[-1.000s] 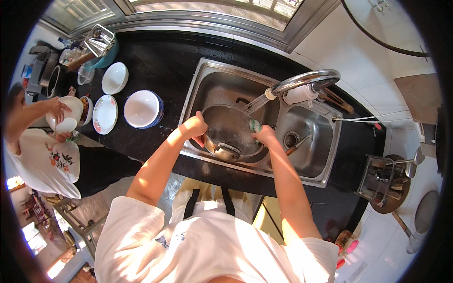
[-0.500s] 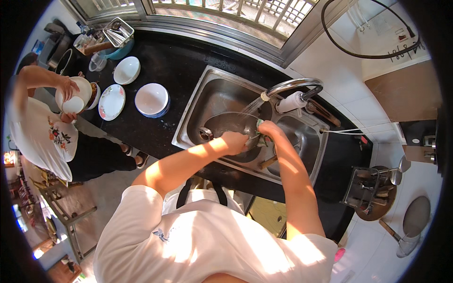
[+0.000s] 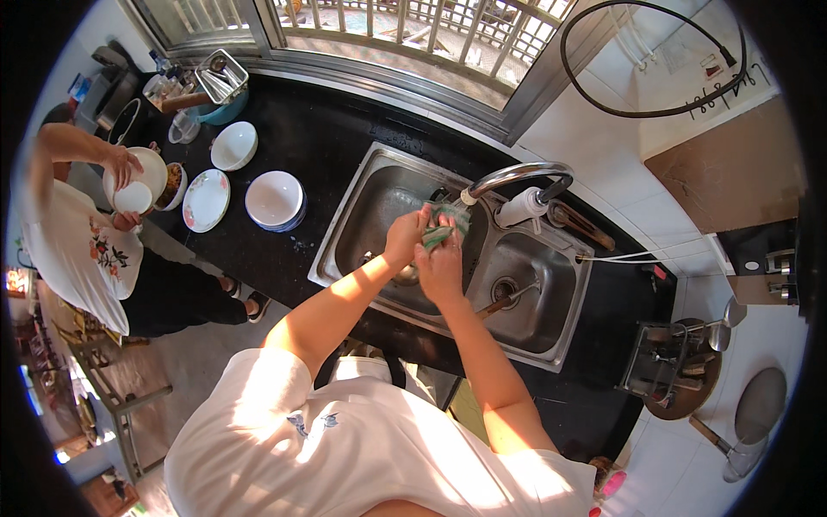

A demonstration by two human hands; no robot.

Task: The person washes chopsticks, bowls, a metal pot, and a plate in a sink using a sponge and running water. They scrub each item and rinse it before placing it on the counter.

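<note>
My left hand [image 3: 403, 234] and my right hand [image 3: 441, 265] are pressed together over the steel double sink [image 3: 345, 226], just below the curved tap [image 3: 515, 176]. Both hands are closed around a green scrubbing cloth [image 3: 450, 226] that sticks out between the fingers near the spout. A dark pan [image 3: 405, 276] lies in the left basin, mostly hidden under my hands. In the right basin a long-handled utensil [image 3: 506, 298] rests by the drain.
On the black counter [image 3: 327, 138] to the left sit a stack of white bowls [image 3: 274, 200], a patterned plate [image 3: 205, 200] and another bowl [image 3: 233, 145]. Another person [image 3: 77, 250] at far left holds a white bowl. A utensil rack [image 3: 674, 369] stands at right.
My hands have left the pan in the left basin and come up together under the tap with the green cloth. The view has tilted toward the window.
</note>
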